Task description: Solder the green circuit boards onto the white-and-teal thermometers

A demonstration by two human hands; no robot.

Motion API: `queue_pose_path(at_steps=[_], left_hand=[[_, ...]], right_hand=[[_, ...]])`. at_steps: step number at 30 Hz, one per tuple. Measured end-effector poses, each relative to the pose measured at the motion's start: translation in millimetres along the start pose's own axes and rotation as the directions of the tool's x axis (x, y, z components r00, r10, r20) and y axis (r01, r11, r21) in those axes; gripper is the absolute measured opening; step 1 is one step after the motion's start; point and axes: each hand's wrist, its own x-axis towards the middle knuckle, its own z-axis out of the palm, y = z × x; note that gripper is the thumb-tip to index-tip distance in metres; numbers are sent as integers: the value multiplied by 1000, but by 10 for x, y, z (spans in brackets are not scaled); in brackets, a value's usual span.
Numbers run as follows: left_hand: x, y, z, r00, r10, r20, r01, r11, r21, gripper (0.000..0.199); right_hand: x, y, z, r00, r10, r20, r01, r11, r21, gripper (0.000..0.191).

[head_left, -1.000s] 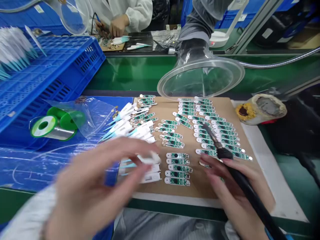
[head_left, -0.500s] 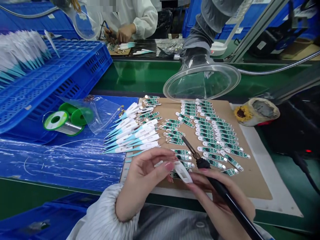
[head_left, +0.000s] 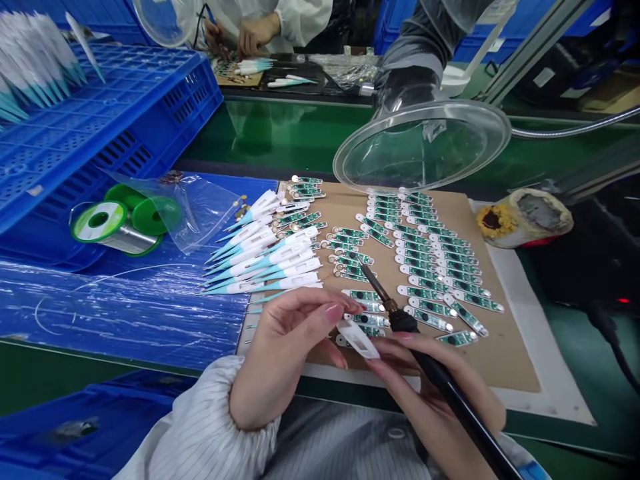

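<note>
My right hand (head_left: 440, 393) grips a black soldering iron (head_left: 450, 393), its tip pointing up and left over the board. The same hand pinches the lower end of a white thermometer casing (head_left: 359, 339) between thumb and finger. At the casing's upper end is my left hand (head_left: 295, 347), its thumb and index finger pressed together; whatever lies between them is too small to make out. Green circuit boards (head_left: 425, 291) lie in rows on the brown board (head_left: 500, 360). White-and-blue thermometers (head_left: 280, 257) are heaped left of them.
A clear fume funnel (head_left: 423, 147) hangs over the board's back edge. Solder spools (head_left: 107, 223) and a blue crate (head_left: 100, 133) are at left. A stained roll-shaped holder (head_left: 525, 217) stands at right. Across the bench, a person's hand (head_left: 257, 35) works over small parts.
The camera view has shifted slightly. My left thumb and index finger have moved a little off the casing's upper end; my right hand keeps the casing and iron.
</note>
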Motion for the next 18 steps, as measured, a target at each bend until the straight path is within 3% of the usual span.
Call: queue_pose_path(at_steps=[4, 18], left_hand=[[-26, -19, 5, 999, -33, 3, 33, 997, -73, 7], [-51, -98, -21, 1000, -8, -24, 6, 995, -95, 8]], right_hand=[[-74, 82, -37, 999, 28, 43, -29, 999, 15, 47], [-94, 71, -42, 1000, 3, 16, -4, 999, 52, 50]])
